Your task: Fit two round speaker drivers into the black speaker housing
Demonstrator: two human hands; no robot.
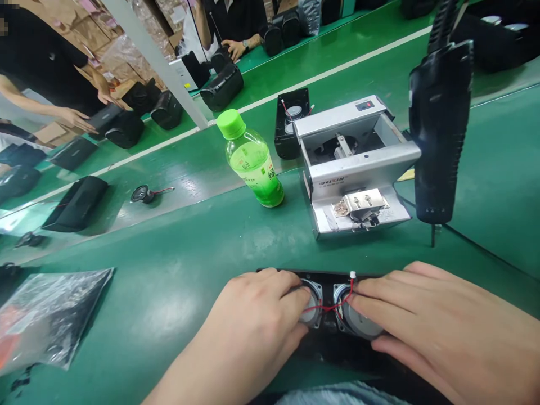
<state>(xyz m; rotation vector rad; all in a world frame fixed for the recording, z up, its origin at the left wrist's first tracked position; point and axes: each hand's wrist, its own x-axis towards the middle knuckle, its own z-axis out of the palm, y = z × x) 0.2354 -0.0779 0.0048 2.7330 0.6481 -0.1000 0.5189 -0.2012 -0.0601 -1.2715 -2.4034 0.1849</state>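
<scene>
Head view: black speaker case point(320, 343) low on the green desk point(169, 292), two round speakers point(358, 320) already sitting inside — red wire point(333, 307) not yet tucked away. Left hand point(253, 326) and right hand point(426, 320) both pinching that wire. Beyond the case, green bottle point(251, 160) part full; grey metal box point(354, 163) open, small parts inside.
</scene>
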